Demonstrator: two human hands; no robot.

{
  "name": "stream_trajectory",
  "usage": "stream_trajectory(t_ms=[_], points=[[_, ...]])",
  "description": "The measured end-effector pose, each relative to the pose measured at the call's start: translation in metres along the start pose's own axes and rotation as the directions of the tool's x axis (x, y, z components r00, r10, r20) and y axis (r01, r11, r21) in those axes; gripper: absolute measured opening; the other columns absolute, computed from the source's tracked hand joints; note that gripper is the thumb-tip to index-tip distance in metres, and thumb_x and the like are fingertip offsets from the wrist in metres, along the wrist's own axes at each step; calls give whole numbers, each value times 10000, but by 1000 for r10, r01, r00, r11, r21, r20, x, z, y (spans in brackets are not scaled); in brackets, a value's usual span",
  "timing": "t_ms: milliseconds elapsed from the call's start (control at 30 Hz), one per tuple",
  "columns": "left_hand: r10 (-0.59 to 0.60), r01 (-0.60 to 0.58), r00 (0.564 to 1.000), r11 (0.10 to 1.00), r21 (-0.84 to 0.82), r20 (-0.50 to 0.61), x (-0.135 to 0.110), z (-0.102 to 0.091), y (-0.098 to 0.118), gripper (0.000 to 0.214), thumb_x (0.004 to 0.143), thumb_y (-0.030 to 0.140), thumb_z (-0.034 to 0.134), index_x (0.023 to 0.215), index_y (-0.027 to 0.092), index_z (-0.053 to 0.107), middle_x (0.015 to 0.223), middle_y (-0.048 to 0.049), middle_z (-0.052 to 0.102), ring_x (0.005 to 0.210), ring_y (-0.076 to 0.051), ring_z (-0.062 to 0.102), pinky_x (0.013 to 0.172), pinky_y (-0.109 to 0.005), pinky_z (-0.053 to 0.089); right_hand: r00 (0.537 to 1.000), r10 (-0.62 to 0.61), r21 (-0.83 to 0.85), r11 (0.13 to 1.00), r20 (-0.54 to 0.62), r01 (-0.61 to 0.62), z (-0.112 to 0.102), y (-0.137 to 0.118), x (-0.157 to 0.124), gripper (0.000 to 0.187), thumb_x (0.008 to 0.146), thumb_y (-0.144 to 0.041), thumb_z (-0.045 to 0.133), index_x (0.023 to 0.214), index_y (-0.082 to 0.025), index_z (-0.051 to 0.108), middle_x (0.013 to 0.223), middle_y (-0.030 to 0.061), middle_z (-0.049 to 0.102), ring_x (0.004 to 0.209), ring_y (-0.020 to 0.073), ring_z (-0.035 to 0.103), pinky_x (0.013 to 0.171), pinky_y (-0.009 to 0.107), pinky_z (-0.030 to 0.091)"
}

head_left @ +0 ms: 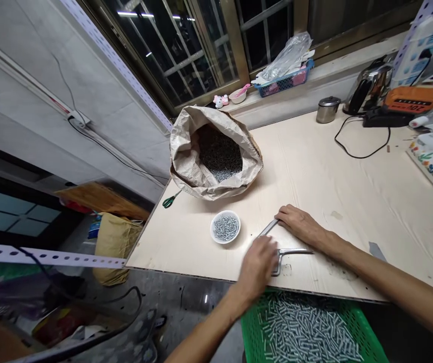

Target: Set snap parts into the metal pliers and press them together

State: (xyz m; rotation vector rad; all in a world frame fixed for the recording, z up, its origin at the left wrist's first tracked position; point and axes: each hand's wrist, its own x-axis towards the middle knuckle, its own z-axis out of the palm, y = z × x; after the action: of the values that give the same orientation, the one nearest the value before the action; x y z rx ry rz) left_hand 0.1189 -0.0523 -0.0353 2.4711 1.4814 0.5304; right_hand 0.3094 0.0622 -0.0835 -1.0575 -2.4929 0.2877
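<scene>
A bent metal bracket (291,251) lies near the front edge of the plywood table (353,191). My left hand (258,266) rests over its corner, blurred, fingers curled down on the metal. My right hand (296,223) lies flat on the bracket's far arm, fingers stretched out and pressing it to the board. Just left of the hands stands a small white bowl (225,227) filled with small metal screws.
An open paper sack (212,154) of dark screws sits behind the bowl, green scissors (171,200) beside it. A green basket (307,327) of metal pins hangs below the table's front edge. A kettle (370,85), tin, cable and boxes stand at the back right.
</scene>
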Motion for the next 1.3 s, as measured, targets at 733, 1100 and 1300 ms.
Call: stream_trajectory(t_ms=[733, 1100, 1300], points=[[-508, 600, 787, 763, 242, -350, 45, -54, -91, 234, 855, 271, 497, 832, 150, 696, 881, -110, 673, 872, -238, 558, 695, -318, 402, 984, 22, 24, 1000, -178, -19, 8, -5, -6, 201, 909, -164, 435, 941, -194, 631, 901, 73, 622, 847, 196, 548, 705, 322, 472], [-672, 702, 665, 416, -577, 326, -5, -14, -3, 435, 681, 546, 632, 720, 115, 672, 613, -11, 606, 507, -92, 447, 488, -209, 367, 988, -53, 86, 995, 145, 41, -31, -43, -53, 127, 868, -301, 586, 945, -201, 603, 925, 52, 580, 852, 203, 494, 715, 330, 383], [-659, 691, 695, 502, -520, 287, -16, 4, -6, 437, 702, 551, 621, 724, 119, 683, 614, -14, 617, 543, -114, 486, 497, -211, 337, 997, -47, 36, 998, 68, 44, -11, -41, -63, 153, 944, -164, 423, 844, -183, 537, 858, 36, 562, 806, 178, 448, 706, 309, 328]])
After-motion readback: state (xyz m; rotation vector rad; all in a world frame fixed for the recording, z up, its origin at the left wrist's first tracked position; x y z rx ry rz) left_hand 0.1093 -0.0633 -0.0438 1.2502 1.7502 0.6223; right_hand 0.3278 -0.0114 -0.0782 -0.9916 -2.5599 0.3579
